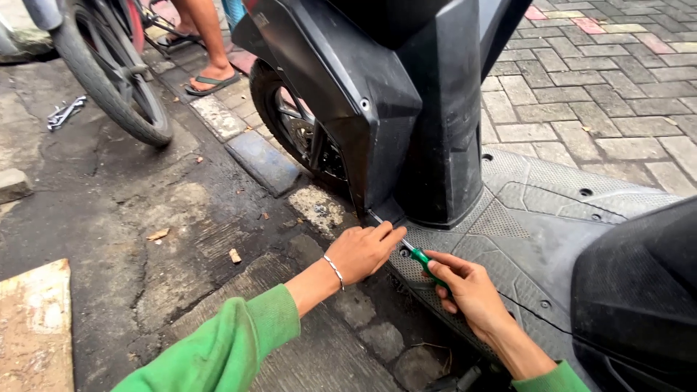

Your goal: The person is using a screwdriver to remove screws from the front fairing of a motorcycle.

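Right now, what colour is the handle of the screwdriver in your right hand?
Green, seen in the head view: the screwdriver handle sits in the right hand.

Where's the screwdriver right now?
In the head view, low and centre: the green-handled screwdriver is held in the right hand, its shaft angled up-left to the scooter footboard edge, beside the left hand.

Cracked dark asphalt (109,218) meets grey paving bricks (602,94) (daylight, outdoors) along a kerb (261,160).
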